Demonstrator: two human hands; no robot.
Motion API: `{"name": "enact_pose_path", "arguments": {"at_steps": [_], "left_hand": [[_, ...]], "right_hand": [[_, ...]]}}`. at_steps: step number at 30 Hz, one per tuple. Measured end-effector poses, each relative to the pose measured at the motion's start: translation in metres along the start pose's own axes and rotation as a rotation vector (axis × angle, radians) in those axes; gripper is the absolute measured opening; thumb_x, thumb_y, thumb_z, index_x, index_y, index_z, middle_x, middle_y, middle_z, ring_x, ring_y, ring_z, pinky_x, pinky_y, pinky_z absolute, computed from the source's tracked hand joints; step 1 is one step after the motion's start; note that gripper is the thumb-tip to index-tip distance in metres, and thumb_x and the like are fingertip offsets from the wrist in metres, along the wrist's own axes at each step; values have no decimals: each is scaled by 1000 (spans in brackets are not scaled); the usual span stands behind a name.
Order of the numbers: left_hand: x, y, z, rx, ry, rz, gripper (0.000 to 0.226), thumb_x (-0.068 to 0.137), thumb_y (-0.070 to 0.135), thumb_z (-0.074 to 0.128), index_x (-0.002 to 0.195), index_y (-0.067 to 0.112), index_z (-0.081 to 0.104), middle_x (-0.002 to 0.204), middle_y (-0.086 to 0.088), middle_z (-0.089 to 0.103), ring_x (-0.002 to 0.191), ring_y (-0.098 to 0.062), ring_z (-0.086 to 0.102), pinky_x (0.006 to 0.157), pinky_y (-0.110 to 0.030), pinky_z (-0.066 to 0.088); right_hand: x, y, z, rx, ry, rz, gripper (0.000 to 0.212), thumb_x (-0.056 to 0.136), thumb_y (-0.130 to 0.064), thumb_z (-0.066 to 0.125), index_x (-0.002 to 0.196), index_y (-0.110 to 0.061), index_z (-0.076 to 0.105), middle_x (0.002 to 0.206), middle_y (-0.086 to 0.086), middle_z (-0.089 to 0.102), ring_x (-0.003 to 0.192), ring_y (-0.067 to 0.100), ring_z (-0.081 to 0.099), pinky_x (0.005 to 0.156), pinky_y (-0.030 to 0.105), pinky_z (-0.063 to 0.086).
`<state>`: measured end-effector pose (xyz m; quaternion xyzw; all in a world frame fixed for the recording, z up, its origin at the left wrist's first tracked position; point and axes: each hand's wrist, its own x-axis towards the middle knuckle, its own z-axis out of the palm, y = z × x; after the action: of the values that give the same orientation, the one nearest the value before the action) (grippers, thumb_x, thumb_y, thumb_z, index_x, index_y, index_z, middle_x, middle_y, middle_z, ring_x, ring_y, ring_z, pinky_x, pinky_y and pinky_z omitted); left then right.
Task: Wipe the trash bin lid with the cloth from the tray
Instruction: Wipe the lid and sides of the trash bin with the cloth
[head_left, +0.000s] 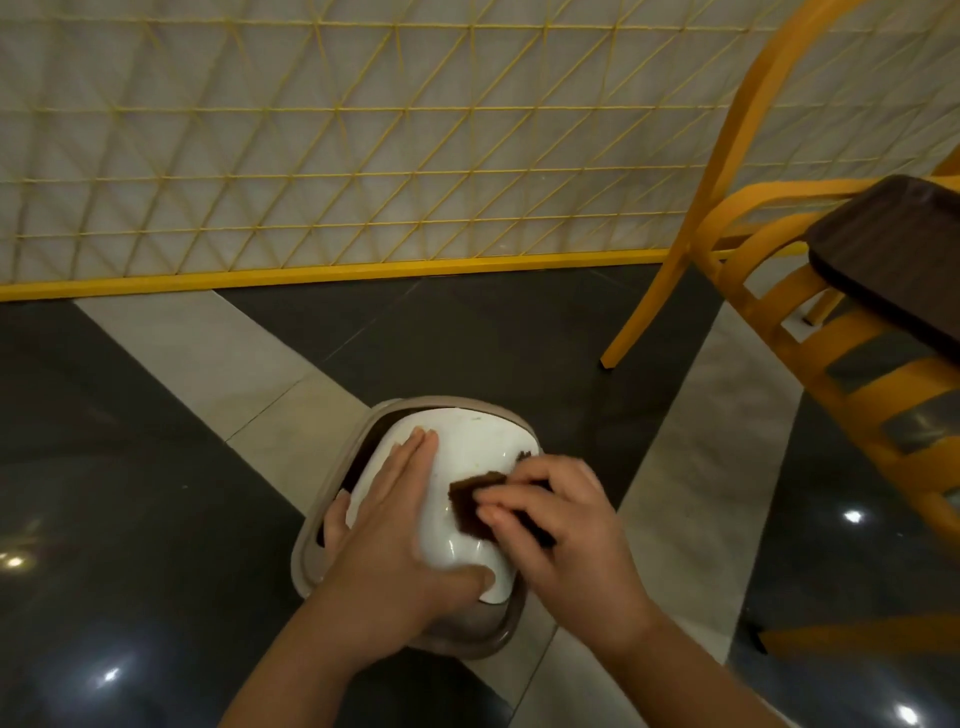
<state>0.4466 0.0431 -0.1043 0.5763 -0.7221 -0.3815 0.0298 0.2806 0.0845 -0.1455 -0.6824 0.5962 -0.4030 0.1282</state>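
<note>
Trash bin (311, 551): small, taupe-rimmed, standing on the floor (130, 467) of dark glossy and pale tiles, seen from above. Trash bin lid (467, 452): white swing flap, glossy, tilted within the rim, its left edge raised clear of the dark opening. Left hand (387, 525): forearm entering from the lower edge, palm down, fingers extended flat and close together along the left part of the lid, fingertips pointing away from the person; the thumb hooks round the lid's near edge and a little finger shows below the left edge, so the hand steadies the lid rather than closing on anything. Right hand (561, 530): forearm entering from lower right, wrist bent inward, fingers curled and pressing the cloth (470, 501) against the right half of the lid; slightly motion-blurred. Cloth: small, dark brown, folded or pad-like, one corner and edge showing left of the fingertips, the rest under the hand. Tray (893, 260): dark brown, rectangular, resting on the seat of a yellow chair (727, 156) at right, well apart from the bin. Partition (311, 130): yellow lattice of triangles over a pale panel, with a yellow base rail meeting the floor behind the bin.
</note>
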Motion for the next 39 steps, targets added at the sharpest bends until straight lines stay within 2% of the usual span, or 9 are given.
{"name": "enact_pose_path", "arguments": {"at_steps": [7, 10, 13, 18, 24, 28, 31, 36, 39], "left_hand": [[9, -2, -1, 47, -51, 47, 112, 73, 55, 66, 140, 45, -23, 150, 27, -20, 140, -2, -9, 116, -40, -11], [11, -5, -2, 22, -59, 79, 110, 74, 52, 66, 140, 46, -21, 148, 31, -20, 136, 6, -8, 116, -41, -11], [10, -6, -2, -21, -52, 92, 109, 73, 50, 68, 141, 48, -17, 146, 35, -17, 131, 11, -6, 116, -38, -13], [10, 2, -4, 71, -114, 53, 108, 79, 51, 63, 139, 44, -26, 149, 26, -23, 139, -5, -12, 114, -39, -11], [16, -3, 4, -25, -29, 92, 52, 94, 47, 12, 139, 50, -14, 150, 31, -17, 131, 17, -18, 116, -38, -14], [18, -13, 17, 160, 74, 119, 63, 71, 60, -17, 132, 52, -28, 149, 30, -24, 133, 13, -23, 116, -43, -9], [17, -12, 17, 116, 76, 105, 64, 66, 63, -17, 129, 56, -26, 147, 32, -24, 132, 15, -21, 116, -41, -10], [17, -4, 26, 171, 136, 84, 58, 83, 62, -14, 136, 46, -30, 151, 25, -24, 137, 6, -20, 118, -43, -6], [15, 2, 26, 145, 162, 60, 57, 81, 63, -17, 134, 49, -27, 150, 27, -22, 136, 9, -19, 117, -41, -8]], "right_hand": [[49, 17, 5, -110, 85, 285, 22, 92, -30, 58, 109, -24, 71, 104, -10, 55, 102, 5, 47, 90, 23, 46], [24, 1, 0, -129, -49, 11, 26, 91, -33, 56, 111, -24, 70, 107, -6, 58, 104, 6, 47, 89, 16, 39], [29, 8, -4, -141, -141, -149, 24, 91, -32, 57, 107, -22, 73, 103, -2, 61, 100, 11, 52, 87, 20, 41], [64, 17, 5, -166, 20, 199, 23, 93, -29, 56, 110, -23, 71, 105, -8, 54, 100, 4, 42, 86, 16, 41], [-30, -9, 30, 16, 209, 256, 33, 92, -36, 47, 123, -35, 59, 122, -12, 49, 117, 7, 44, 101, 12, 32], [-74, -23, 38, 72, 196, 212, 32, 89, -37, 52, 120, -45, 54, 123, -20, 46, 117, 5, 49, 98, 14, 38], [-53, -12, 33, 66, 222, 222, 27, 90, -32, 51, 113, -43, 57, 118, -21, 47, 114, 3, 48, 96, 17, 39], [-6, -4, 27, 312, 349, 559, 30, 95, -15, 53, 101, -44, 57, 114, -14, 51, 109, -3, 49, 91, 5, 39], [-45, -24, 46, 231, 407, 512, 22, 91, -29, 53, 105, -46, 55, 118, -14, 50, 113, -2, 49, 93, 4, 35]]}}
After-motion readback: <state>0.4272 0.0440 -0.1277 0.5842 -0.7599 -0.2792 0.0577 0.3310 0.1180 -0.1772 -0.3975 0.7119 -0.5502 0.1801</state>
